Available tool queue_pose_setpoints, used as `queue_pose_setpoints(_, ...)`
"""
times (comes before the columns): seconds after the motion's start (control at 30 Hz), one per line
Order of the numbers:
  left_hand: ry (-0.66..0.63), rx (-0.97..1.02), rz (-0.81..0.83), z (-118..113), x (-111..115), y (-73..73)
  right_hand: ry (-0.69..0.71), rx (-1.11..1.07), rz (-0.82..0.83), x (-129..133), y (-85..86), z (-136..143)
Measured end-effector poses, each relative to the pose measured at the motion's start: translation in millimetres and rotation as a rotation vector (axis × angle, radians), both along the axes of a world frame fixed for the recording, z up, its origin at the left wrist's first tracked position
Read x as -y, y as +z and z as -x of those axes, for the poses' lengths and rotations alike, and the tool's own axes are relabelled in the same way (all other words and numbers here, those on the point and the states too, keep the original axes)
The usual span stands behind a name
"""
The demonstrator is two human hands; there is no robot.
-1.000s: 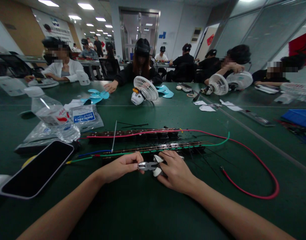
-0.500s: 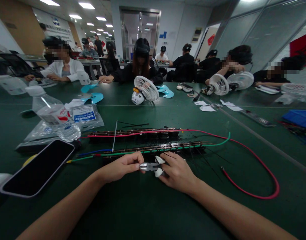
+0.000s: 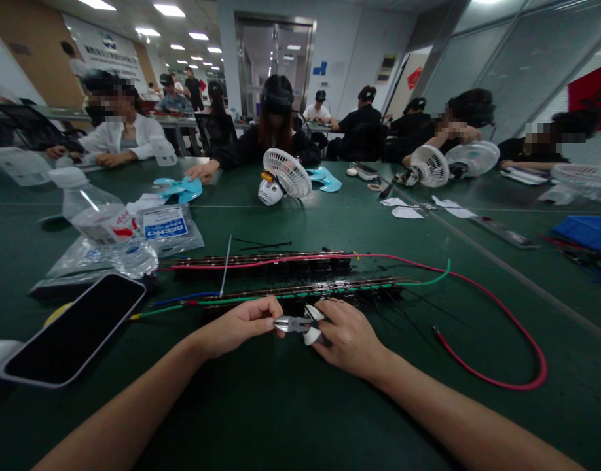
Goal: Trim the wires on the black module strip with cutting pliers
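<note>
My right hand (image 3: 349, 335) is closed round the white handles of a pair of cutting pliers (image 3: 291, 324), whose metal jaws point left. At the jaw tips, my left hand (image 3: 249, 325) pinches with thumb and forefinger; what lies in the pinch is too small to make out. Just beyond both hands runs a long black strip with metal tracks (image 3: 310, 288), along which a green wire (image 3: 261, 299) lies. A pale cable tie (image 3: 226, 267) stands up from this wire's left part. Farther back is a second such strip (image 3: 310, 263) with a red wire (image 3: 275, 260) over it.
On the left are a phone (image 3: 77, 330), a plastic bottle (image 3: 101, 222) and a clear bag (image 3: 170, 226). The red wire's loop (image 3: 541, 360) bends round on the right. Loose black ties (image 3: 418, 314) lie near the strips. Across the table, people sit by white fans (image 3: 287, 173).
My hands stay almost still, the pliers tilting very slightly. Across the table, a person's hand has moved left and forward onto a blue fan blade, and the blue blades there have shifted.
</note>
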State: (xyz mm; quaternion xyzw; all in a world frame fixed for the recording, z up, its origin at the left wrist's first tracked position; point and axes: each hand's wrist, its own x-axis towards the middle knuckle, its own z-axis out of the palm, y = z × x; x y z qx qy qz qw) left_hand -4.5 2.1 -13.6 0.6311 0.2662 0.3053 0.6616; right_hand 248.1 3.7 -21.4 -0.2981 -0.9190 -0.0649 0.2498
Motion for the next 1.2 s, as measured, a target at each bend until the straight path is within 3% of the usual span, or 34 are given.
queue_pose_setpoints(0.33, 0.109, -0.016, 0.04, -3.4, -0.2, -3.7, -0.019, -0.054, -0.011, -1.9, -0.8, -2.6)
queue_pose_setpoints(1.2, 0.111, 0.0, 0.065, -2.2, -0.6, -7.6, -0.065, -0.035, 0.056, -1.7, 3.2, -5.7)
